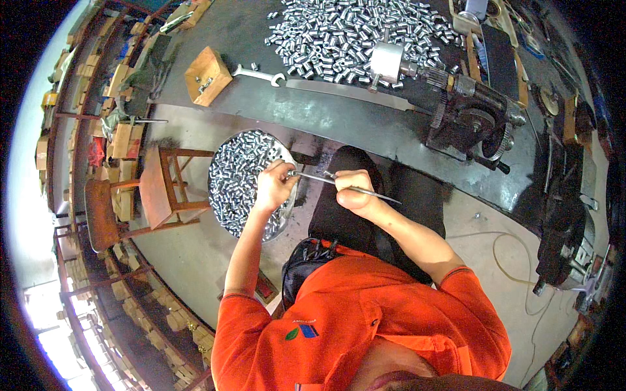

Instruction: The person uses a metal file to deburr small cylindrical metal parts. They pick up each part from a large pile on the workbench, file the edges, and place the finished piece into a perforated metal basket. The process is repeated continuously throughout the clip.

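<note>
My left hand [275, 185] is closed, its thumb and fingers pinching a small shiny metal sleeve [291, 174]. My right hand [355, 188] grips a slim metal rod [315, 176], whose far end meets the sleeve; how deep it reaches inside is too small to tell. The rod's other end sticks out past my right wrist, over my lap. Just left of and below my left hand, a round pan [285, 223] is heaped with many similar metal sleeves [241, 182].
A dark workbench [313, 112] carries a large pile of sleeves [345, 42], an open-end wrench [257, 74] and a wooden box [207, 75]. A geared machine [475, 117] is mounted at the bench's right. A wooden chair [158, 188] and loaded shelves [127, 287] stand to the left.
</note>
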Motion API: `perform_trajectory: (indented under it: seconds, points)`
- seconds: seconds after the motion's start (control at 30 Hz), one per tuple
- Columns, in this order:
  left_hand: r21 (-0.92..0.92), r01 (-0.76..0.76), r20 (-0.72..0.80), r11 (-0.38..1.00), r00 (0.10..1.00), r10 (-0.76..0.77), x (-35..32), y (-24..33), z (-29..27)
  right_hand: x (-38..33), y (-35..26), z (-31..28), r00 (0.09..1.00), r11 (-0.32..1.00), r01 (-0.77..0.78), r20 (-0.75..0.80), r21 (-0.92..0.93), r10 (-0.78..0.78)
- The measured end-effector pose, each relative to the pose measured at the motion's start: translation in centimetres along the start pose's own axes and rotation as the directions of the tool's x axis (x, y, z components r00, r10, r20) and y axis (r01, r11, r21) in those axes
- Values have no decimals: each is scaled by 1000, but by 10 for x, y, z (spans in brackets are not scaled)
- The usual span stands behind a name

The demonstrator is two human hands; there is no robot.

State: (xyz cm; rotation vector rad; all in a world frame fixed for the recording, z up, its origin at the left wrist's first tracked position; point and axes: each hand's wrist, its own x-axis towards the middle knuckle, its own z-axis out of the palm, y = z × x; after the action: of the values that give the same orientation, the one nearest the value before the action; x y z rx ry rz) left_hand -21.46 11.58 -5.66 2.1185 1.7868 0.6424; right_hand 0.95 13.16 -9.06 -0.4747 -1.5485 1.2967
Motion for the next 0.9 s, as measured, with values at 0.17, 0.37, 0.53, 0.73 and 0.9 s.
perform_trajectory:
  seconds: [0.17,0.37,0.53,0.73,0.9]
  points:
    - [2,-64,42,998,997,64,0,0,1,0,6,-1,999,999,-36,-3,9,36]
    - [36,-208,64,978,977,205,2,16,8,3,-3,-4,994,996,-29,104,-88,38]
    - [-127,-117,58,985,991,125,6,41,19,0,-3,-2,974,950,194,161,-244,-158]
    - [74,-57,-22,996,998,59,36,5,-16,0,-14,-7,879,809,469,97,-353,-467]
    - [3,-22,-81,1000,996,22,110,24,-33,1,-11,-4,938,880,339,44,-334,-344]
